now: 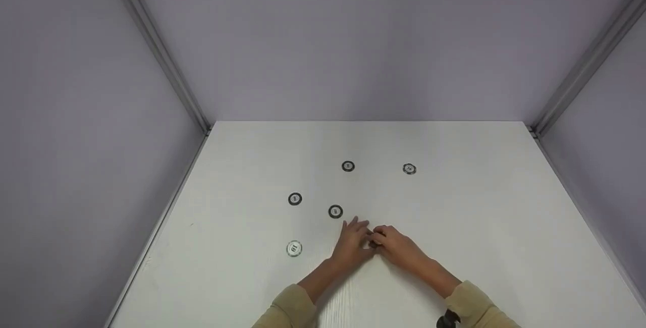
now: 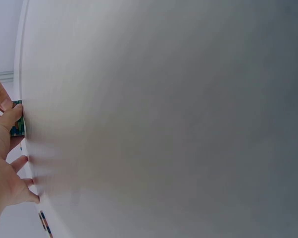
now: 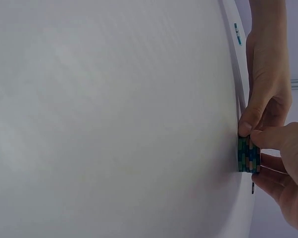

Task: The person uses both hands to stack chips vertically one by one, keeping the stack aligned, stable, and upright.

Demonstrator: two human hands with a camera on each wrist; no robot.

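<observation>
Beige sleeves point(image 1: 290, 310) at near edge of white table point(image 1: 504, 247). Left hand point(image 1: 353, 244) and right hand point(image 1: 396, 247) meet mid-table, fingertips of both pinching small stack of green-and-blue striped round chips point(image 3: 248, 154) resting on table between them. Five loose chips beyond: white one point(image 1: 294, 249) near left hand, black-rimmed ones point(image 1: 335, 211) farther out, pale one point(image 1: 409, 168) well apart.

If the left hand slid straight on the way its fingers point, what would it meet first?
Judging from the head view, the left hand points up the table and slightly left. The dark-rimmed chip just beyond its fingertips looks first in line, though it may pass just right of it; depth is unclear.
</observation>
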